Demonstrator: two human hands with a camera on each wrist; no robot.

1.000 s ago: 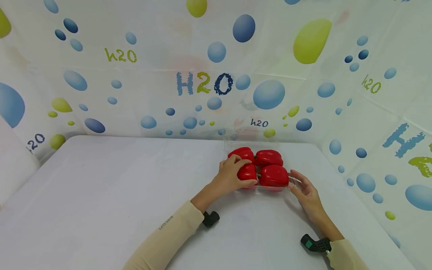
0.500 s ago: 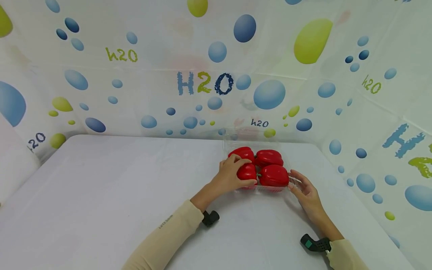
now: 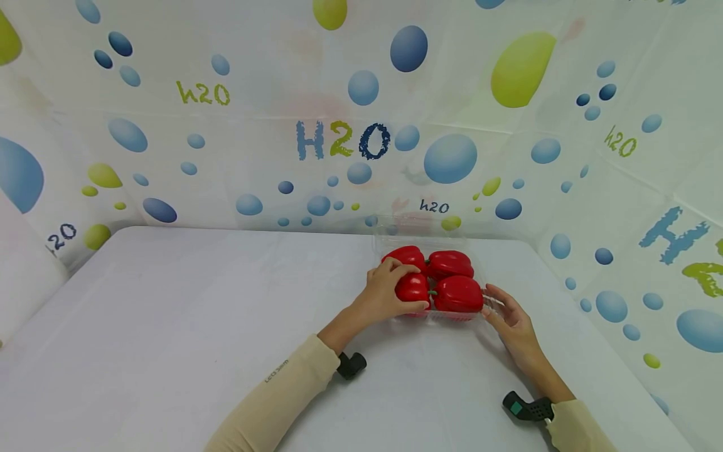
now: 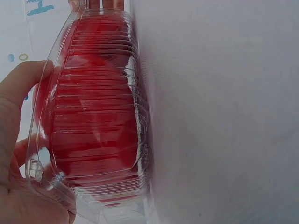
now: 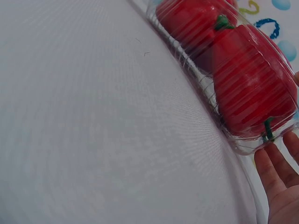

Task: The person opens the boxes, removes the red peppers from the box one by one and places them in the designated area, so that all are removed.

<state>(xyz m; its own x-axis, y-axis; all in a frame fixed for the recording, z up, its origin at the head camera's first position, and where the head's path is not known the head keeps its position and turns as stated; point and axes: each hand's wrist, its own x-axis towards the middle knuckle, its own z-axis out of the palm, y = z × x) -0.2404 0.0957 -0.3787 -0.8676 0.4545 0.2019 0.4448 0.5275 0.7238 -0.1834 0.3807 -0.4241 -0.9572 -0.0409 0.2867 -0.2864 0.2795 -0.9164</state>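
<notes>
A clear plastic clamshell container (image 3: 443,315) stands on the table with its lid (image 3: 418,225) raised at the back. Several glossy red bell peppers lie inside, among them a back-left pepper (image 3: 408,254), a back-right pepper (image 3: 450,264) and a front-right pepper (image 3: 459,294). My left hand (image 3: 386,294) grips the front-left bell pepper (image 3: 412,289) from above, thumb in front and fingers behind. In the left wrist view, the ribbed wall hides part of the peppers' outline. My right hand (image 3: 516,326) touches the container's right end with fairly straight fingers (image 5: 275,163).
A white cloth covers the table (image 3: 198,326). Behind it hangs a white curtain (image 3: 254,63) printed with blue and green drops. Black wrist cameras sit on both wrists, the left camera (image 3: 353,365) and the right camera (image 3: 525,407) close above the tabletop.
My left hand has shifted very slightly to the left together with the front-left bell pepper. The right hand and the container stay in place.
</notes>
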